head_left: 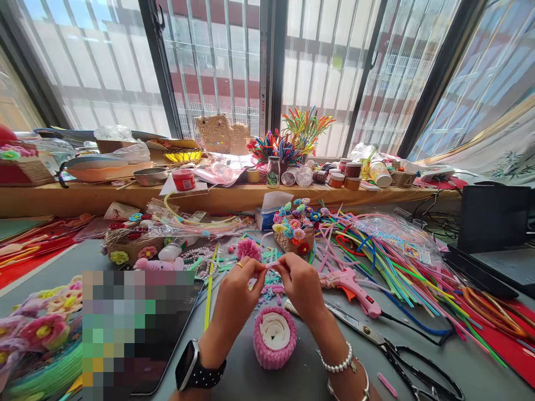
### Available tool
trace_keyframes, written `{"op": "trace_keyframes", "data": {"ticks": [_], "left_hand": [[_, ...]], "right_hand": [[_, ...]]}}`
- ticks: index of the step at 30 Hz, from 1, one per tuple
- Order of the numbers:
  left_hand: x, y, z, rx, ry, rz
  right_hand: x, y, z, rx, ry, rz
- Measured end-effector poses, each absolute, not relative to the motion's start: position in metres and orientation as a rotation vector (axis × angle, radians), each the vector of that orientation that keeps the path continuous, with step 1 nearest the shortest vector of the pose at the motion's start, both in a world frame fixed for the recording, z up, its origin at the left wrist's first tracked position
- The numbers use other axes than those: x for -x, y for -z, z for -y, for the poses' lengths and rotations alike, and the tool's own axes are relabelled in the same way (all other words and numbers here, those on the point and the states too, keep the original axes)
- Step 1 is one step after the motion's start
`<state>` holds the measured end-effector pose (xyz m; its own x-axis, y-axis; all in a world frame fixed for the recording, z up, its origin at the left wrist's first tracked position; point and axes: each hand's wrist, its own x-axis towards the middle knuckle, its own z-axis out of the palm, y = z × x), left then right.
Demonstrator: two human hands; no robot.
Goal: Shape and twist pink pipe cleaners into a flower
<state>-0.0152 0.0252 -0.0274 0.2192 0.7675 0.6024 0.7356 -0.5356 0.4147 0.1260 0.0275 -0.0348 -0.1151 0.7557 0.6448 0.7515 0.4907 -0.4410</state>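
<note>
Between the fingertips of both hands runs a short length of pink pipe cleaner. My left hand, with a watch on its wrist, pinches one end of it. From the other side my right hand grips it with thumb and forefinger. Just below them stands a round pink fuzzy pot, upright, with a rolled white filling inside. Behind the fingers lie a pink pompom flower and scattered cut pieces of pipe cleaner.
Large scissors and a pink glue gun with its cord lie to the right. A tablet is at left. Bundled pipe cleaners, a flower basket and a laptop stand further back.
</note>
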Motion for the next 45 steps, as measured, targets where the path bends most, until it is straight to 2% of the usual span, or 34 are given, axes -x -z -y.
{"op": "trace_keyframes", "data": {"ticks": [7,13,21,34,37,42,45], "left_hand": [[0.019,0.028,-0.032,-2.849,-1.019,-1.48],[0.019,0.026,-0.026,-2.698,-0.941,-1.429],[0.013,0.026,-0.021,-2.517,-1.093,-1.28],[0.0,0.037,-0.022,-2.464,-1.356,-1.644],[0.002,0.039,-0.024,-2.547,-1.406,-1.698],[0.01,0.036,-0.027,-2.874,-1.384,-1.713],[0.013,0.032,-0.027,-2.904,-1.366,-1.595]], "right_hand": [[-0.128,0.03,-0.028,1.16,0.097,2.002],[-0.129,0.031,-0.027,1.122,0.061,2.051],[-0.127,0.03,-0.024,0.998,-0.1,1.939],[-0.105,0.043,-0.03,1.084,0.247,1.71],[-0.106,0.044,-0.031,1.063,0.036,1.675],[-0.111,0.041,-0.031,0.999,-0.72,1.441],[-0.115,0.039,-0.034,0.931,-0.999,1.348]]}}
